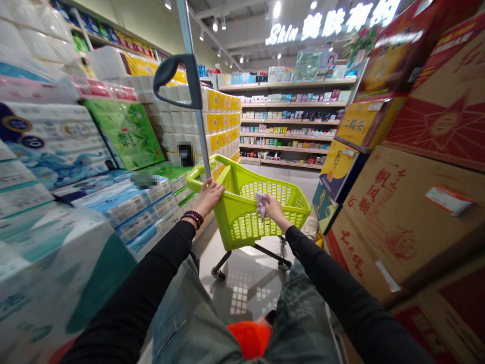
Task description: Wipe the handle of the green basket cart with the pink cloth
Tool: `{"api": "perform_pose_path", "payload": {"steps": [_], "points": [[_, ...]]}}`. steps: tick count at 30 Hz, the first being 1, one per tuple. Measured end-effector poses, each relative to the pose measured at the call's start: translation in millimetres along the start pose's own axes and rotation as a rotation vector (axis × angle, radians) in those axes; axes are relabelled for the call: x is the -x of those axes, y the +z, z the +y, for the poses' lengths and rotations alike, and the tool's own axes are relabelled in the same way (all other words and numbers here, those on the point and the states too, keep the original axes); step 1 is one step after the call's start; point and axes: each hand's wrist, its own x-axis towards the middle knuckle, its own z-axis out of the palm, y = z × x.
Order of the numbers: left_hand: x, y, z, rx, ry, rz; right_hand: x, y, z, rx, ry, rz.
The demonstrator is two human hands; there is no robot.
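Observation:
A lime-green plastic shopping cart (242, 207) with perforated sides stands in front of me on dark wheeled legs. From its left end rises a tall grey pole (202, 134) with a dark loop handle (178, 81). My left hand (209, 196), a beaded bracelet at its wrist, grips the cart's upper rim beside the foot of the pole. In my right hand (273, 208) is a crumpled pale purple cloth (261, 205), held at the near rim of the basket. The fingers of that hand are closed around the cloth. The part of the basket I can see into holds nothing visible.
Packs of tissue paper (125, 134) are piled along the left. Stacked cardboard cartons (413, 217) crowd the right side. Shelves of small boxed goods (288, 104) stand at the back. Something orange (250, 337) shows between my knees, and a pale shoe (311, 227) beyond the cart.

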Motion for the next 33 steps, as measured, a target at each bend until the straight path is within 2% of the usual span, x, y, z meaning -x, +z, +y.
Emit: {"api": "perform_pose_path", "payload": {"steps": [2,4,9,11,13,18,21,23,29,31,33], "points": [[0,1,1,0.005,0.001,-0.004,-4,-10,3,0.064,0.100,-0.010],[-2,1,2,0.011,0.001,-0.010,-8,-7,-8,0.097,0.104,-0.041],[-4,-1,6,-0.012,0.003,-0.004,-9,33,-62,-0.047,-0.097,-0.105],[-4,-1,5,-0.019,0.010,-0.003,-7,41,-67,-0.096,-0.131,-0.109],[-2,0,1,-0.007,0.020,0.001,-4,38,-52,-0.084,-0.118,-0.104],[0,4,-6,0.026,0.022,0.012,11,2,22,0.071,-0.082,0.024],[-2,4,-3,0.017,0.011,0.001,15,-4,34,0.164,-0.078,0.085],[-4,5,1,0.009,-0.001,-0.009,13,7,18,0.182,-0.098,0.073],[-7,4,8,-0.001,-0.004,-0.007,3,63,-57,0.111,-0.245,-0.009],[-6,3,7,0.000,-0.005,-0.011,3,70,-64,0.139,-0.269,-0.012],[-5,1,5,0.005,-0.004,-0.007,7,68,-56,0.215,-0.298,-0.020]]}}
